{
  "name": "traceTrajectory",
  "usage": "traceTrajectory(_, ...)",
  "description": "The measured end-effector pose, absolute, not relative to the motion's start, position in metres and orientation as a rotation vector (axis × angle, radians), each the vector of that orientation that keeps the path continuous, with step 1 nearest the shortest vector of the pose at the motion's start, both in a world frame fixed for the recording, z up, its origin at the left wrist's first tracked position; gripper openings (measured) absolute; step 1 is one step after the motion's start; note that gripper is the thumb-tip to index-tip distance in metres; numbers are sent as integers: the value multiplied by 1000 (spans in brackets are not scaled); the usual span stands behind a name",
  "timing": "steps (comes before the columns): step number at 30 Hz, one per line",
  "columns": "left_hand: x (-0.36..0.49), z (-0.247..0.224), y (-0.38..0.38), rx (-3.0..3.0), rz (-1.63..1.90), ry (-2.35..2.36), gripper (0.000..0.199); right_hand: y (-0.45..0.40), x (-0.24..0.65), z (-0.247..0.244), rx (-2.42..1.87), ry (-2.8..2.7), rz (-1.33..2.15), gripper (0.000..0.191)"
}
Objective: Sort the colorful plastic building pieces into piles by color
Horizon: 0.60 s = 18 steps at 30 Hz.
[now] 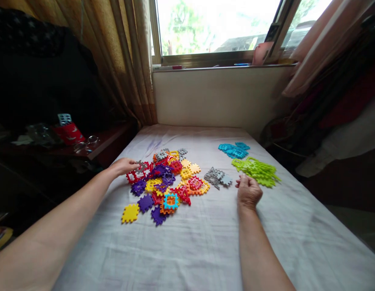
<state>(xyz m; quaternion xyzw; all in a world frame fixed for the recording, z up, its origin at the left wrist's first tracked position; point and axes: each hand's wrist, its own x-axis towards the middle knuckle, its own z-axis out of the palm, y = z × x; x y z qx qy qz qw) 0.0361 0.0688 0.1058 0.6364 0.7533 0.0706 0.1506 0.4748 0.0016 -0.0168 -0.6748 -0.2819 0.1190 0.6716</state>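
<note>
Many plastic tiles with notched edges lie on a pale sheet (193, 250). A mixed heap (163, 173) of red, purple, yellow and orange tiles is left of the middle. At its left edge my left hand (123, 166) is closed on a grey tile (141, 166), over a red frame tile (131, 176). A small grey pile (214, 176) sits right of the heap. My right hand (249, 190) is curled on the sheet between the grey pile and a green pile (257, 171); what its fingers hold, if anything, is hidden. Blue tiles (234, 150) lie behind the green ones.
A dark side table (111, 139) at the left bears a red patterned container (69, 133) and glasses (87, 144). Behind the bed are a low wall (211, 97), a window and curtains (127, 56). Clothes (351, 133) hang at the right.
</note>
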Motion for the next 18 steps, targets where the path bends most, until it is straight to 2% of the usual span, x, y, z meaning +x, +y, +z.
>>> traceTrajectory(4,58,120,64,1931,318,2187,35,2,474,-15,-1535,-641,273,51)
traceTrajectory(8,126,122,53,2207,493,1990,32,3,473,-13,-1510,-608,291,54)
traceTrajectory(13,233,93,48,2423,442,1782,28,6,476,-12,-1467,-551,334,53)
traceTrajectory(18,295,66,66,2480,348,1726,25,10,478,-11,-1471,-523,354,50)
